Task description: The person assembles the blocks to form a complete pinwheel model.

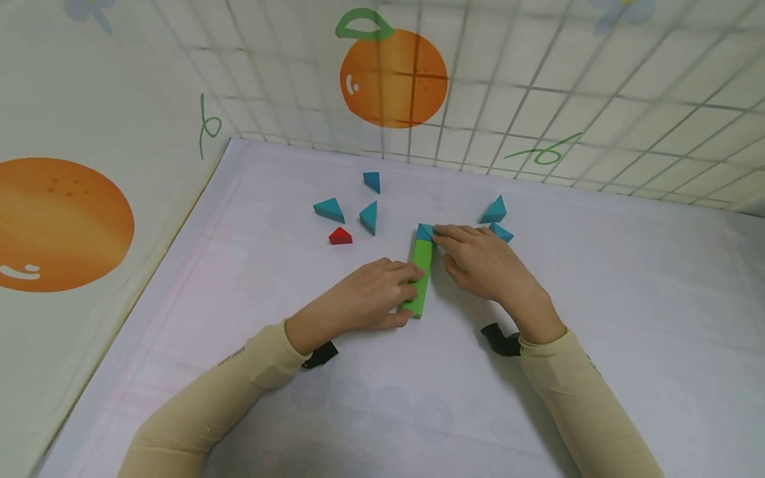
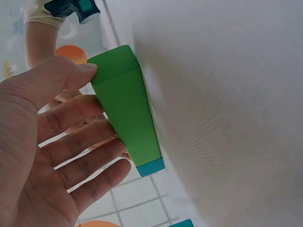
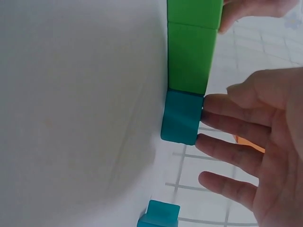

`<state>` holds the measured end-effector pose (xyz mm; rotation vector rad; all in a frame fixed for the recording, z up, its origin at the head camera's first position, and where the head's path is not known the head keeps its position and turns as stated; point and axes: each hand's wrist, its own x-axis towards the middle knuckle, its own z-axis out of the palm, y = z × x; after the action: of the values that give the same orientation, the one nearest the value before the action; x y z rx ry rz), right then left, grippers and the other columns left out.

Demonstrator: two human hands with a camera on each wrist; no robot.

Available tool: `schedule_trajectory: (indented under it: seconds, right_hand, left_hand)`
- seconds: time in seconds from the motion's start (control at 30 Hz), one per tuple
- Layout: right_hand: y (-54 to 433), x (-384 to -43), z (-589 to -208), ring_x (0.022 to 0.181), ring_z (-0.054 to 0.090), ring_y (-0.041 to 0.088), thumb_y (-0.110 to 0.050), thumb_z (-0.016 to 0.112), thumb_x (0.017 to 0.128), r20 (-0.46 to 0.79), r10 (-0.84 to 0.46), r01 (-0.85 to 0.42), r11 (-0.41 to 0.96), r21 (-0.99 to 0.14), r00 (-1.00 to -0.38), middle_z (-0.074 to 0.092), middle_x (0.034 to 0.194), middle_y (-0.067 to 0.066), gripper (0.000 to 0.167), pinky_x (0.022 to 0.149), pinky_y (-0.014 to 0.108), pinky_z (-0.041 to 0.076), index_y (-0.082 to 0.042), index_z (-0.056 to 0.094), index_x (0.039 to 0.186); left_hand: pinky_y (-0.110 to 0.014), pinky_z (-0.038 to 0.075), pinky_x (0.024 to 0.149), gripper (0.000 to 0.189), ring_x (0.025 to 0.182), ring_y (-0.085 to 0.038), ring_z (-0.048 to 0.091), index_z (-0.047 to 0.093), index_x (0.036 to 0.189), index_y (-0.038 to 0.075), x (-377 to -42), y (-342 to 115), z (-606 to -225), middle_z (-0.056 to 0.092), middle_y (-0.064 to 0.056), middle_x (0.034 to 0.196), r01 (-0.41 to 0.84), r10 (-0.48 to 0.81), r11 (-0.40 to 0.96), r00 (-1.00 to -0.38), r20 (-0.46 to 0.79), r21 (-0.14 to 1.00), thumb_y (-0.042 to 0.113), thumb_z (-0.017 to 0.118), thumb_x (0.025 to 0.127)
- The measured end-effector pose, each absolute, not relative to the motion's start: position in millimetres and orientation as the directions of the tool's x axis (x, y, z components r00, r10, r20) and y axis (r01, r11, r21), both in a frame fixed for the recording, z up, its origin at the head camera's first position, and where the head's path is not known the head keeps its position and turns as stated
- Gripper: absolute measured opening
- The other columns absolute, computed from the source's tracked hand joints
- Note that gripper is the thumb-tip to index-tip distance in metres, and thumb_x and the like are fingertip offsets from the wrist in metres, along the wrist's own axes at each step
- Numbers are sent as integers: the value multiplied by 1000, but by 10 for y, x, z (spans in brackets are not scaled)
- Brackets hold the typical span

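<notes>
A straight row of green blocks [image 1: 422, 255] lies on the cloth in front of me, and a seam between two of them shows in the right wrist view. At its far end sit blue triangular blocks [image 1: 424, 232], placed together against the green. My left hand [image 1: 382, 292] touches the green row from the left, its thumb [image 2: 87, 71] at the near end and its fingers spread along the side. With fairly straight fingers, my right hand [image 1: 484, 262] touches the right side of the blue blocks [image 3: 182, 118].
Left of the row lie several loose blue triangular blocks [image 1: 330, 210] and a red triangular block [image 1: 340, 236]. Two more blue triangles [image 1: 493, 210] lie just beyond my right hand. A wall with a grid pattern [image 1: 490, 93] rises behind the white cloth [image 1: 269, 199].
</notes>
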<state>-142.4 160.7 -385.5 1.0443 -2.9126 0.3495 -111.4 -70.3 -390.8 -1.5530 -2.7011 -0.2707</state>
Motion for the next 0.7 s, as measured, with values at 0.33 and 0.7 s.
schedule_trajectory:
  seconds: [0.33, 0.7]
  right_hand:
    - [1606, -1428, -3867, 126, 56, 33, -10, 59, 94, 102, -626, -632, 750, -192, -773, 57, 139, 13, 39, 98, 51, 47, 0, 59, 132]
    - [1600, -1421, -3870, 124, 57, 33, -8, 60, 93, 112, -628, -637, 750, -177, -770, 58, 138, 14, 40, 97, 51, 48, 1, 59, 132]
  left_hand:
    - [-33, 51, 97, 21, 116, -23, 62, 75, 96, 13, -1113, -696, -3904, 65, -7, 127, 856, 854, 495, -511, 98, 153, 30, 76, 84]
    - [-34, 51, 97, 21, 117, -22, 62, 75, 97, 12, -1117, -695, -3915, 65, -7, 127, 854, 853, 494, -512, 98, 163, 29, 76, 84]
